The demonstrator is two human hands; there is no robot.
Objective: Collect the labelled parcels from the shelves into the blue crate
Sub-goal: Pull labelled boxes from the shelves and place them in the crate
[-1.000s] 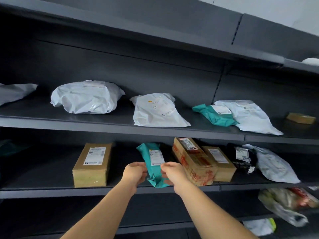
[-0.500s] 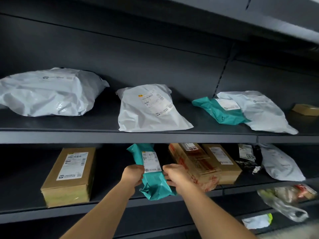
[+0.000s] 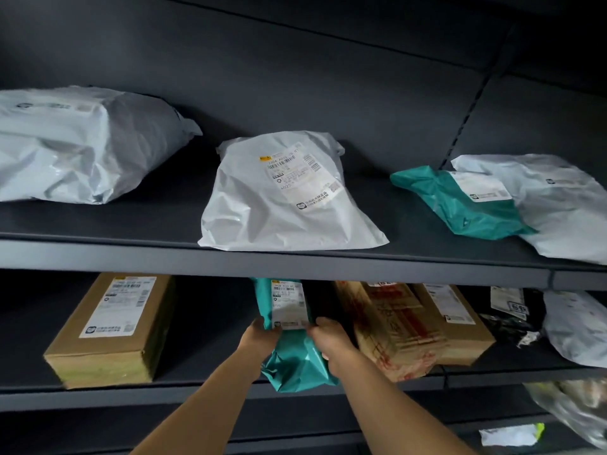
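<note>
A teal mailer bag (image 3: 297, 362) with a white label lies on the middle shelf (image 3: 98, 394), its far end hidden under the shelf above. My left hand (image 3: 259, 336) grips its left side and my right hand (image 3: 331, 339) grips its right side, both at the label's lower edge. The bag's near end hangs over the shelf front. The blue crate is out of view.
On the middle shelf are a labelled cardboard box (image 3: 108, 326) at left and two taped boxes (image 3: 394, 326) right of my hands, then a black bag and a white bag (image 3: 578, 326). The upper shelf (image 3: 295, 261) holds white mailers (image 3: 285, 195) and a teal one (image 3: 460, 205).
The view has moved closer to the shelves and tilted up. Both hands kept hold of the teal bag, which has slid forward so its near end overhangs the shelf front.
</note>
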